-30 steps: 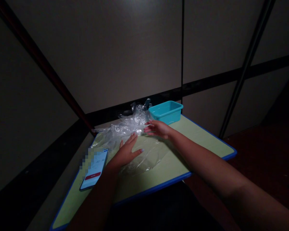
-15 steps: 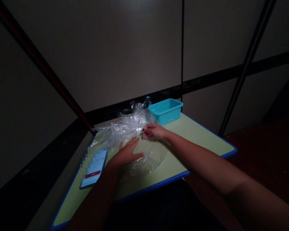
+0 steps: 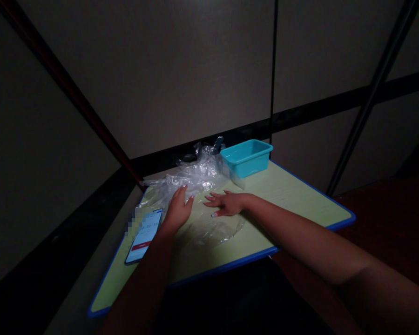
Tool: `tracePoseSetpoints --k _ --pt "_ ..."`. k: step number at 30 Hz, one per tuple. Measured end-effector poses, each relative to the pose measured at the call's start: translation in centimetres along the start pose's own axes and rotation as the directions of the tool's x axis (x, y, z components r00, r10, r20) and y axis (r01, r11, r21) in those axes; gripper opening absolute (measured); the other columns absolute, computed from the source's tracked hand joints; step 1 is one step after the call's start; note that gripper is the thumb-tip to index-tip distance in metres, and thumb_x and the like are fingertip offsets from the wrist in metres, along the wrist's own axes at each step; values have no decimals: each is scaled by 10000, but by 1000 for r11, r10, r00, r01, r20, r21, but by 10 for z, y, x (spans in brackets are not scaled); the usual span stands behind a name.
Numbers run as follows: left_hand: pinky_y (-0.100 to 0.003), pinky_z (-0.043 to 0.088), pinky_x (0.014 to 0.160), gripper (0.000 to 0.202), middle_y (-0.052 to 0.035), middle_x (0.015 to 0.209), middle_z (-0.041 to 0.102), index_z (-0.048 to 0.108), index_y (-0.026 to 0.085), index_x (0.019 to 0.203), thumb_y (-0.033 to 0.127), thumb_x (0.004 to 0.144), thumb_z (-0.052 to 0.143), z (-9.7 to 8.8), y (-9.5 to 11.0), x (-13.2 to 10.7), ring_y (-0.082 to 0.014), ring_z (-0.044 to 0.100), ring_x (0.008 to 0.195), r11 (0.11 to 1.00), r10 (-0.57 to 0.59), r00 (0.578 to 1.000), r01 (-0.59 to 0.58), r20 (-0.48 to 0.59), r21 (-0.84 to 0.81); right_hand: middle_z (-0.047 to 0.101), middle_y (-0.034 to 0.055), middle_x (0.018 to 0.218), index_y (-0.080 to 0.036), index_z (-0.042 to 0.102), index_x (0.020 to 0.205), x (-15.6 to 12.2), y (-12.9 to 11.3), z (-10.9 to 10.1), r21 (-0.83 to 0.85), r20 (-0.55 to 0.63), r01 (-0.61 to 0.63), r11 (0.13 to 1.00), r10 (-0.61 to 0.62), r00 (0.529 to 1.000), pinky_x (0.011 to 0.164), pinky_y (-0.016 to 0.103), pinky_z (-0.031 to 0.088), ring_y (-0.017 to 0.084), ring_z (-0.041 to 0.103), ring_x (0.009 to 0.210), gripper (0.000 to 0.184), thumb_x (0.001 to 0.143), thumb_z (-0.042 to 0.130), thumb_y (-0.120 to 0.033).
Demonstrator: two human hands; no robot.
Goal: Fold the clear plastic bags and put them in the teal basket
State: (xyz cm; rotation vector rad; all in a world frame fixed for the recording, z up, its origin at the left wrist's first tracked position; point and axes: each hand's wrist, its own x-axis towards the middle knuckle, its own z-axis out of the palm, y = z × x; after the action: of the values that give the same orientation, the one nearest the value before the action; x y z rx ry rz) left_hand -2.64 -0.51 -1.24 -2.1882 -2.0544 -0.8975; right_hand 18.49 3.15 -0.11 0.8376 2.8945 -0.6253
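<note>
A clear plastic bag (image 3: 214, 230) lies spread on the small table (image 3: 300, 200), its rounded edge toward me. My right hand (image 3: 228, 204) rests palm down over its upper part, fingers spread and pointing left. On the left side, my left hand (image 3: 179, 209) is held thumb up with the fingers stretched forward, close to the crumpled clear plastic (image 3: 202, 172) heaped at the back of the table. Whether the flat bag and the heap are one piece, I cannot tell. Neither hand grips anything that I can see.
A turquoise plastic basket (image 3: 249, 160) stands at the back right, touching the heap of plastic. By my left forearm lies a phone (image 3: 145, 237) with its screen lit. Dark wall panels (image 3: 195, 70) rise right behind the table, which has a blue edge.
My right hand has opened from a pinch and flattened over the bag. My left hand has moved left off the bag's middle and turned thumb up. The view has shifted slightly.
</note>
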Motion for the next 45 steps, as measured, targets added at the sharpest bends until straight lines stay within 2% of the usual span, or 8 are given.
tracePoseSetpoints --k 8,16,22,25,29,36,41,45 --pt "-528 207 1061 468 -131 1425 354 491 203 1265 409 848 437 -9 13 -9 -308 224 1344 982 -49 990 24 131 186 38 38 1515 -290 151 1442 4 0 3 -37 -90 -238 970 234 968 1012 653 42 282 14 1382 609 901 313 -517" --pt "-704 95 967 668 -157 1503 158 408 237 1330 572 758 492 -11 -1 -8 -407 -24 1364 916 -257 939 161 229 368 20 34 1520 -302 131 1445 3 3 2 -7 -86 -290 957 288 954 1012 652 9 287 -29 1380 628 892 305 -544" --pt "-709 38 972 635 -169 1508 121 409 207 1335 545 798 438 -16 -9 -6 -407 -52 1362 877 -336 934 263 120 402 -58 43 1516 -294 72 1447 -3 4 -4 -26 3 -289 957 290 957 1010 650 28 300 -68 1374 720 857 379 -571" --pt "-691 81 981 648 -166 1505 140 418 217 1329 591 799 412 -16 -7 -5 -396 -20 1368 904 -283 951 220 127 368 -61 49 1515 -285 67 1448 -5 4 -5 -41 12 -289 956 290 957 1008 652 23 299 -73 1373 732 855 375 -583" --pt "-666 82 998 732 -149 1511 125 394 247 1344 637 732 487 -13 -2 -7 -382 -36 1371 936 -168 949 68 268 345 -44 70 1514 -269 89 1449 -5 4 -5 -19 2 -289 957 289 957 1006 654 7 314 -66 1371 787 821 403 -624" --pt "-635 83 1015 595 -149 1501 174 440 226 1301 524 788 482 -15 9 -10 -372 18 1373 945 -102 941 -10 324 326 -16 72 1515 -281 121 1444 -6 4 -6 18 -8 -293 956 293 956 1016 641 -6 325 -62 1368 800 799 466 -603" --pt "-445 270 1014 400 -99 1280 486 530 215 1148 332 765 523 -19 15 -10 -291 330 1251 962 87 947 -161 310 221 -22 75 1513 -269 114 1446 -7 3 -7 8 -2 -291 957 291 957 1016 644 3 328 -62 1368 806 801 467 -599" --pt "-366 367 907 388 -69 1055 582 535 203 1090 202 703 509 -22 16 -9 -243 463 1070 965 175 934 -225 312 132 -31 69 1513 -262 98 1448 -8 1 -8 -12 13 -291 957 291 957 1015 646 18 322 -56 1370 802 810 454 -595"
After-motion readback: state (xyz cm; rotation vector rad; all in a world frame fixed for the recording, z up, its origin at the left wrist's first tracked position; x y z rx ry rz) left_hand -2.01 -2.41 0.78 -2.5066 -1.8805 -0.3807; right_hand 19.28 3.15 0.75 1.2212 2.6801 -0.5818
